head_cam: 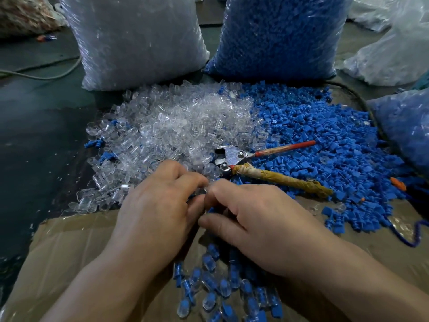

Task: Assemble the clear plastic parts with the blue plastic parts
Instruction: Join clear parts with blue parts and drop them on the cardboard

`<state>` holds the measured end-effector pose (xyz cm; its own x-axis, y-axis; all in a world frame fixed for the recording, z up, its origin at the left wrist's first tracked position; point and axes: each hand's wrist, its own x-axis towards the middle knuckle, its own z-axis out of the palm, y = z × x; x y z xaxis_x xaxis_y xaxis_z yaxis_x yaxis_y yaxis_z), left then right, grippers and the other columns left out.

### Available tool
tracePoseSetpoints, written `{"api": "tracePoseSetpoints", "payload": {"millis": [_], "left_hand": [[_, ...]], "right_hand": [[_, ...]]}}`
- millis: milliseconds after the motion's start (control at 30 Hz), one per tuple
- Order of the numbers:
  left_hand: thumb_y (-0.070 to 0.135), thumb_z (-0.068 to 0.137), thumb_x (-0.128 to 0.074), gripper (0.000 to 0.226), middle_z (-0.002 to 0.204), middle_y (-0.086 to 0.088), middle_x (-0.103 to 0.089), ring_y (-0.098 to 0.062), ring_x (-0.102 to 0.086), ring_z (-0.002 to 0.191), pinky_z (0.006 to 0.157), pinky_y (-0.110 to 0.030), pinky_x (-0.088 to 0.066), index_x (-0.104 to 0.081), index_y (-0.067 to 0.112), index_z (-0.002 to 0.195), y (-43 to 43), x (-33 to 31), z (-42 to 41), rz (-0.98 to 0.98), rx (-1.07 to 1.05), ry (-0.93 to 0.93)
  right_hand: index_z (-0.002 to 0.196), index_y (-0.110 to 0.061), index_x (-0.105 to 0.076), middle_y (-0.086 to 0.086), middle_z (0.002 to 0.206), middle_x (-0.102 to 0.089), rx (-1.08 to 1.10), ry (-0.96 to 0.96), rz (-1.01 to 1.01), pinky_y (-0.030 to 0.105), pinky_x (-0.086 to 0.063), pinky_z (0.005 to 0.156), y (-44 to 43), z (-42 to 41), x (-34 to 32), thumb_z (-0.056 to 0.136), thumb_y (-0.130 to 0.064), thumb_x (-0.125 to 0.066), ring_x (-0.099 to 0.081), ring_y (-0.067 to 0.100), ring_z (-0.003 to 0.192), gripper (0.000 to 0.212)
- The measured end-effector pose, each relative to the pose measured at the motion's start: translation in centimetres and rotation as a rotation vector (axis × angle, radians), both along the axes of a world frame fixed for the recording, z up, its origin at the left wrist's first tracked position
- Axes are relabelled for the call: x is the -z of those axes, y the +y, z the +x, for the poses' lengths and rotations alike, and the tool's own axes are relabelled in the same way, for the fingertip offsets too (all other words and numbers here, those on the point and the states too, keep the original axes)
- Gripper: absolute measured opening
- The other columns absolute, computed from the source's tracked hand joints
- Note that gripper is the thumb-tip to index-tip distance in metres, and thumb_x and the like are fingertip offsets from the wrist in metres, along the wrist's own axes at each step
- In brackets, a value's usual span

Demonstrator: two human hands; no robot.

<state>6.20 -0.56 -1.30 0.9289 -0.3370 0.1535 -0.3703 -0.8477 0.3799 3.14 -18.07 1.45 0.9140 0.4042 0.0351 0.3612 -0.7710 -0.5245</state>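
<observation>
A heap of clear plastic parts (pixel 171 126) lies ahead on the left, and a heap of blue plastic parts (pixel 325 140) spreads to its right. My left hand (pixel 157 205) and my right hand (pixel 250 217) meet fingertip to fingertip at the near edge of the heaps. Their curled fingers pinch a small part between them; a bit of blue (pixel 210 209) shows under the right thumb, and the rest is hidden by the fingers. Below my wrists lies a cluster of joined clear-and-blue pieces (pixel 218 289) on brown cardboard (pixel 69 252).
Pliers (pixel 234 156) with one red and one tape-wrapped handle lie just beyond my fingers. A big bag of clear parts (pixel 137 40) and a bag of blue parts (pixel 278 36) stand behind the heaps. Another blue-filled bag (pixel 408 126) sits at right. A blue cord (pixel 408 240) curls nearby.
</observation>
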Motion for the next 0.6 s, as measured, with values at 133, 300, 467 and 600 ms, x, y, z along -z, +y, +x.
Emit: {"api": "tracePoseSetpoints", "payload": {"millis": [133, 300, 467, 600], "left_hand": [[0.063, 0.086, -0.034, 0.046, 0.098, 0.017, -0.051, -0.003, -0.053, 0.076, 0.062, -0.015, -0.037, -0.067, 0.039, 0.108, 0.2, 0.1, -0.1, -0.046, 0.028, -0.032], [0.060, 0.084, -0.046, 0.047, 0.096, 0.021, -0.038, 0.000, -0.045, 0.079, 0.063, -0.015, -0.030, -0.059, 0.047, 0.127, -0.2, 0.2, 0.0, 0.010, 0.043, -0.046], [0.054, 0.086, -0.051, 0.033, 0.096, 0.019, -0.043, 0.001, -0.047, 0.079, 0.064, -0.011, -0.031, -0.065, 0.041, 0.113, -0.6, 0.4, 0.0, -0.029, 0.025, -0.069], [0.049, 0.086, -0.054, 0.030, 0.095, 0.017, -0.048, -0.001, -0.051, 0.079, 0.064, -0.014, -0.037, -0.069, 0.036, 0.109, -0.5, 0.6, 0.2, -0.121, 0.005, -0.088]], "right_hand": [[0.103, -0.033, -0.051, -0.009, 0.090, -0.062, -0.084, 0.039, -0.014, 0.042, -0.047, 0.074, 0.4, -0.1, -0.2, 0.085, -0.059, -0.033, -0.056, 0.012, 0.085, 0.036], [0.088, -0.037, -0.045, -0.014, 0.072, -0.059, 0.185, -0.005, 0.094, 0.021, -0.037, 0.048, -0.8, 0.4, 0.5, 0.085, -0.064, -0.039, -0.054, -0.001, 0.072, 0.028], [0.086, -0.040, -0.043, -0.036, 0.089, -0.054, 0.291, -0.017, 0.138, 0.018, -0.031, 0.044, -0.8, 0.7, 1.1, 0.085, -0.068, -0.033, -0.054, -0.006, 0.071, 0.029], [0.089, -0.039, -0.048, -0.017, 0.081, -0.063, 0.298, 0.015, 0.313, 0.030, -0.049, 0.054, -0.2, 0.7, 1.4, 0.085, -0.065, -0.039, -0.059, 0.001, 0.071, 0.028]]}}
